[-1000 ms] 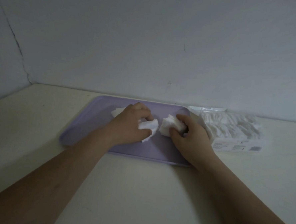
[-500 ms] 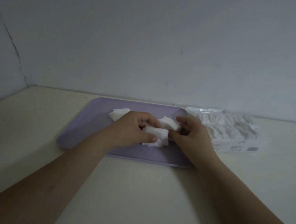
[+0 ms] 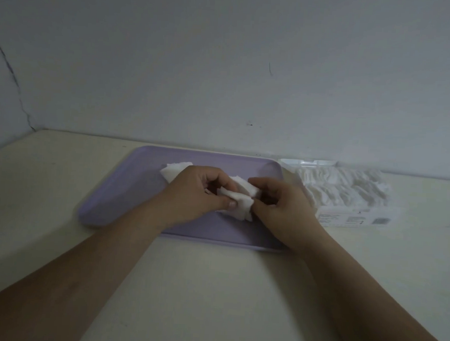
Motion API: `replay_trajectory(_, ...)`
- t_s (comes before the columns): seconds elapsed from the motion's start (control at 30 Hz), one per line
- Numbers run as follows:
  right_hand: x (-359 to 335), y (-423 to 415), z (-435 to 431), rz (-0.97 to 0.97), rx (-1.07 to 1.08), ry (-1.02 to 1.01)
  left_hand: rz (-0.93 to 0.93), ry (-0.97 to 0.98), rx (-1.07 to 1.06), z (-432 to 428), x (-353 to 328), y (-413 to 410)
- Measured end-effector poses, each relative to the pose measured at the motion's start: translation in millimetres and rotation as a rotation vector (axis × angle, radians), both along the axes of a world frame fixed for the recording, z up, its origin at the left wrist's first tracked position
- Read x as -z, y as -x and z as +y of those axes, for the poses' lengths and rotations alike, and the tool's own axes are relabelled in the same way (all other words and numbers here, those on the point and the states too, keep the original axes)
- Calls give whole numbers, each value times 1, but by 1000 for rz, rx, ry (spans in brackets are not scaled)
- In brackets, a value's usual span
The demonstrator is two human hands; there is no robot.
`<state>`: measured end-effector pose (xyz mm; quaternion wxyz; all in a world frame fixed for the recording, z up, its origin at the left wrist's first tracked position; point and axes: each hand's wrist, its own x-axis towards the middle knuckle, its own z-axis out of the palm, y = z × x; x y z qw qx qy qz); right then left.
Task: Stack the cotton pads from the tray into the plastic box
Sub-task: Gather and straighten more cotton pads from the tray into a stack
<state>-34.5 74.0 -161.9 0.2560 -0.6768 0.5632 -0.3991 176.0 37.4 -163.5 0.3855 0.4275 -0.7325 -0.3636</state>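
A lilac tray (image 3: 127, 190) lies on the table against the wall. Over its middle, my left hand (image 3: 198, 195) and my right hand (image 3: 282, 208) meet around a bunch of white cotton pads (image 3: 240, 200), both gripping it between fingers and thumb. A few more cotton pads (image 3: 172, 171) lie on the tray behind my left hand, partly hidden by it. The clear plastic box (image 3: 347, 217) stands just right of the tray, filled with rows of white pads (image 3: 344, 188).
The table (image 3: 211, 288) is pale cream and runs to a grey-white wall (image 3: 224, 78) right behind the tray and box. The box's lid (image 3: 308, 162) stands open at its back edge.
My hands have come together: the two separate handfuls of pads are now pressed into one bunch between them. More of the loose pads behind my left hand now show.
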Motion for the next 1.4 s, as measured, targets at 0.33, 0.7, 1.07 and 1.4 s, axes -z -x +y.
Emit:
replay_trajectory(0.33,-3,2,4,-15,-90,8,-12,33,-170,-3,10,4)
replay_trajectory(0.7,1,4,-3,20,-9,-3,-81,-76,-69,-4,-2,-7)
replay_trajectory(1.07,3,5,-3,47,135,64,-29,-124,-53,-2,-14,-21)
replay_trajectory(1.4,0,2,1,-88,-33,22,-47,-118,-52,-2,5,-3)
